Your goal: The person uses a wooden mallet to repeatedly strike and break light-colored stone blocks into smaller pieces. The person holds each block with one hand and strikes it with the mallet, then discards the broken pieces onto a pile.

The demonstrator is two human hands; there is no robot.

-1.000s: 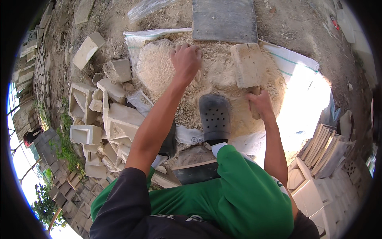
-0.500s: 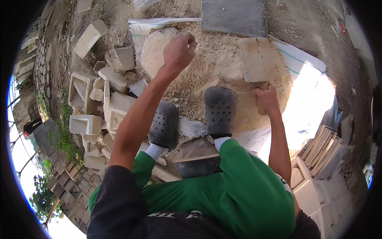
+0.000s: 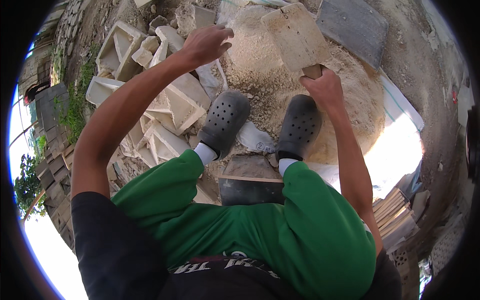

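My right hand [image 3: 324, 90] is wrapped round the short handle of a wooden paddle [image 3: 294, 37]. The paddle's broad rectangular head, dusted pale, points away from me and to the left over a heap of crushed pale rubble [image 3: 257, 75]. My left hand [image 3: 206, 46] hovers beside the heap's left edge, near the broken blocks. Its fingers are loosely bent, thumb apart, and nothing shows in them. A white woven sheet [image 3: 400, 107] lies under the rubble, bright with sun on the right.
Broken pale hollow blocks [image 3: 182, 102] pile up on the left. A dark flat slab [image 3: 352, 30] lies beyond the heap. My grey clogs [image 3: 300, 122] stand at the heap's near edge, with a dark block [image 3: 250, 190] behind them. Thin stacked slabs [image 3: 395, 215] are at the right.
The paddle has swung left and farther from me, its head now tilted leftward. My left hand has shifted left and away, fingers looser. The whole view has also turned.
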